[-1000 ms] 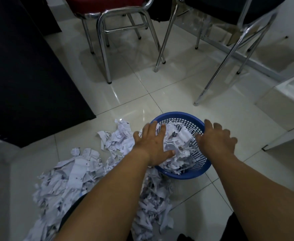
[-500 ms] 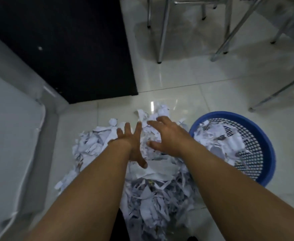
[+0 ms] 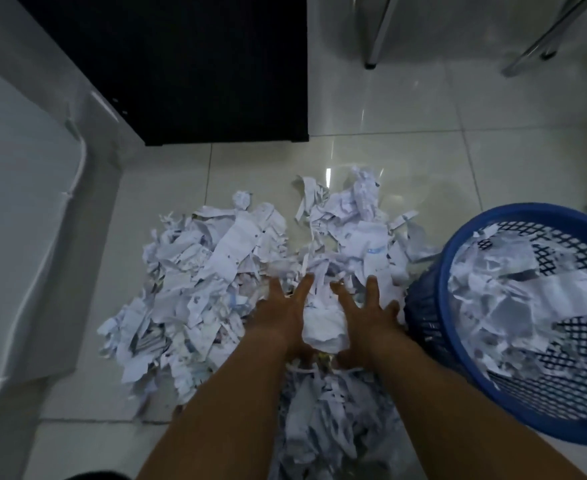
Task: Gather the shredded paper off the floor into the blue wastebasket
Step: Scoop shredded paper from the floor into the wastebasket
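Both hands are set apart now, with a wad of paper between them; 0.5 s ago they crossed over the pile.

Head view: left hand [image 3: 283, 315] and right hand [image 3: 366, 317] lie on the shredded paper [image 3: 209, 271], palms turned inward. The 2 hands cup a pale wad [image 3: 323, 323] from either side. Grip on both is wide, with fingers straight and spread, pressing the wad rather than curling round it. Thumbs are tucked low and partly hidden. Most of the paper is on the floor [image 3: 493, 150], spread from left of the hands to just beside the blue wastebasket [image 3: 423, 317], with more trailing toward the camera. The wastebasket stands at the right hand's side and already has shreds in it, well below full by the look of it.

Handling, judged: strips are very light, limp and loose, and do not bind. A 1-hand pinch would shed most of them. Best hold is a 2-palm scoop, from under and from both sides, squeezed tight. The carry to the rim is short. Strips may drop on the way or poke through the mesh.

A dark cabinet [image 3: 198, 64] stands beyond the pile, with chair legs [image 3: 375, 46] top right.
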